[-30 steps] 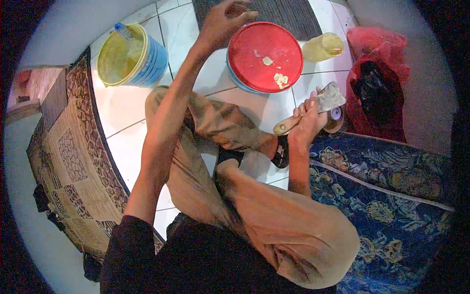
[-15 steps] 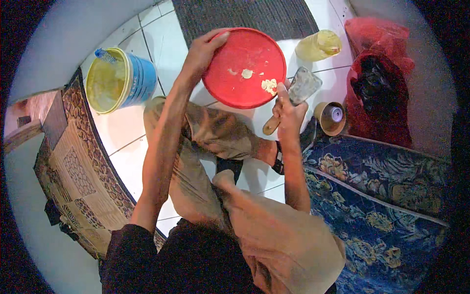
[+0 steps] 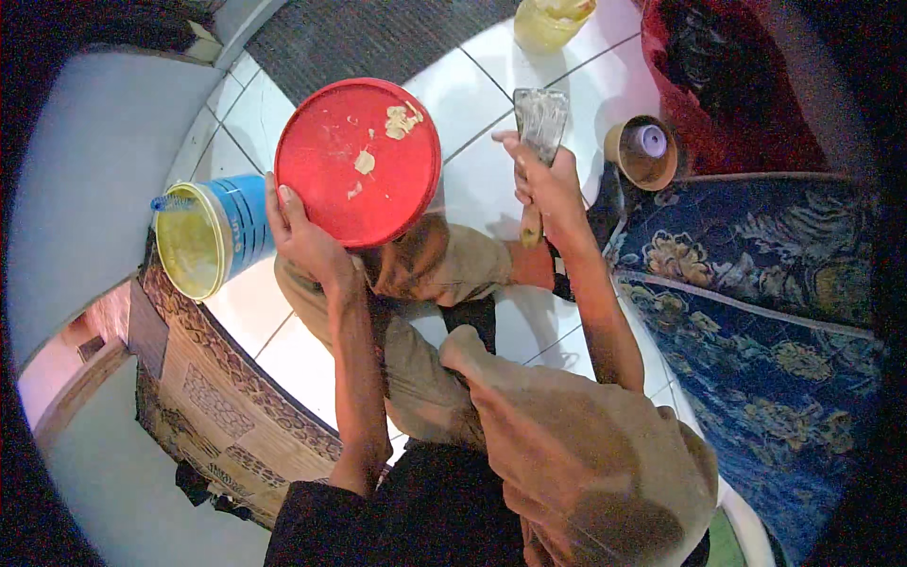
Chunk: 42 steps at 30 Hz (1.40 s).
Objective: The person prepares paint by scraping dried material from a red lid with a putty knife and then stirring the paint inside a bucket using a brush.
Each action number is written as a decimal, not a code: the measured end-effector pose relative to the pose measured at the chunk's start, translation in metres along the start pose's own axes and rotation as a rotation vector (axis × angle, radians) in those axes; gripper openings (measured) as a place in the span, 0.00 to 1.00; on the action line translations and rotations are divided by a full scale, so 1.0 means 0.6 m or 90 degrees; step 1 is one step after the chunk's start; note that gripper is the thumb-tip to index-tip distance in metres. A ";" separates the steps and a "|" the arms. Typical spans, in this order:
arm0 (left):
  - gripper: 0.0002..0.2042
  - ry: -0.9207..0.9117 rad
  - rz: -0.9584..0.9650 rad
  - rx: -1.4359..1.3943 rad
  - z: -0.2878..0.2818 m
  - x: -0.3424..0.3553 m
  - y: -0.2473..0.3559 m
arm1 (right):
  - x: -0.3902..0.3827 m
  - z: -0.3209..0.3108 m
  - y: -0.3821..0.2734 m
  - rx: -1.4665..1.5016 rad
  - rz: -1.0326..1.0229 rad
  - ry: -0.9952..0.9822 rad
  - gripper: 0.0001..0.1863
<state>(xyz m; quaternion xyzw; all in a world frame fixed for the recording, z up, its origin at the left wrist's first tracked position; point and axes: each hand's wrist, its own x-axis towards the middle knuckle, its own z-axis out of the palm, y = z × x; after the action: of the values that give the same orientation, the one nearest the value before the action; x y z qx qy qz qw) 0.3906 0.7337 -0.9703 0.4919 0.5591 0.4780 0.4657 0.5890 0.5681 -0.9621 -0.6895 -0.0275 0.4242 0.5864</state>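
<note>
Red lid (image 3: 338, 156) now nearer the blue bucket (image 3: 246, 215), left fingers (image 3: 292, 205) between.

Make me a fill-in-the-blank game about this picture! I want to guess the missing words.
1. The left hand touches a lid whose colour is ____.
2. The scraper is in the person's ____ hand.
3. The bucket stands to the ____ of the lid.
4. The flowered cloth is mostly dark ____.

Missing words: red; right; left; blue.
</note>
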 end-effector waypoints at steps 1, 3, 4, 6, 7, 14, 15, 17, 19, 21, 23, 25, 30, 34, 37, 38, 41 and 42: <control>0.20 -0.012 0.018 0.004 -0.008 0.009 -0.003 | -0.010 0.003 0.006 0.005 0.002 0.000 0.15; 0.20 -0.024 0.039 0.012 -0.024 0.022 -0.002 | -0.034 0.010 0.017 0.026 0.025 -0.026 0.15; 0.19 -0.065 0.063 0.020 -0.029 0.022 0.003 | -0.045 0.012 0.025 0.064 0.045 -0.020 0.15; 0.19 -0.109 0.085 0.032 -0.036 0.028 0.012 | -0.055 0.019 0.027 0.084 0.063 -0.044 0.15; 0.18 -0.132 0.069 0.036 -0.038 0.037 0.018 | -0.061 0.024 0.029 0.102 0.077 -0.074 0.15; 0.15 -0.202 0.081 0.144 -0.031 0.094 0.045 | -0.092 0.067 0.064 0.358 0.176 -0.214 0.16; 0.15 -0.208 0.082 0.144 -0.025 0.103 0.042 | -0.093 0.069 0.073 0.385 0.180 -0.230 0.15; 0.16 -0.235 0.090 0.150 -0.013 0.133 0.034 | -0.102 0.072 0.069 0.365 0.162 -0.220 0.13; 0.16 -0.274 0.096 0.141 -0.006 0.152 0.037 | -0.106 0.078 0.061 0.290 0.169 -0.187 0.13; 0.16 -0.369 0.077 0.151 0.007 0.168 0.048 | -0.106 0.085 0.057 0.281 0.150 -0.175 0.12; 0.16 -0.382 0.057 0.130 0.014 0.174 0.041 | -0.107 0.094 0.054 0.272 0.132 -0.161 0.12; 0.16 -0.409 0.032 0.049 0.017 0.170 0.034 | -0.109 0.103 0.054 0.210 0.087 -0.119 0.14; 0.16 -0.370 0.039 0.079 0.016 0.165 0.026 | -0.102 0.110 0.054 0.113 0.043 -0.076 0.15; 0.17 -0.361 0.037 0.069 0.017 0.168 0.022 | -0.097 0.107 0.053 0.078 0.039 -0.069 0.16; 0.17 -0.377 -0.017 0.001 0.016 0.169 0.021 | -0.093 0.108 0.052 0.072 0.026 -0.072 0.16; 0.17 -0.379 -0.017 0.001 0.017 0.166 0.023 | -0.091 0.108 0.052 0.054 0.015 -0.068 0.16; 0.16 -0.360 0.030 0.045 0.016 0.161 0.027 | -0.085 0.107 0.057 -0.011 -0.027 -0.029 0.19; 0.16 -0.361 0.033 0.042 0.014 0.162 0.024 | -0.082 0.106 0.059 -0.011 -0.027 -0.028 0.19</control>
<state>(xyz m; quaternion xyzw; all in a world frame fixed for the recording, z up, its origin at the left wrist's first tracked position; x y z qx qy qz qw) 0.3924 0.8319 -0.9620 0.6352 0.4088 0.3145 0.5748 0.5020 0.5806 -0.9611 -0.6842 -0.0590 0.4263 0.5887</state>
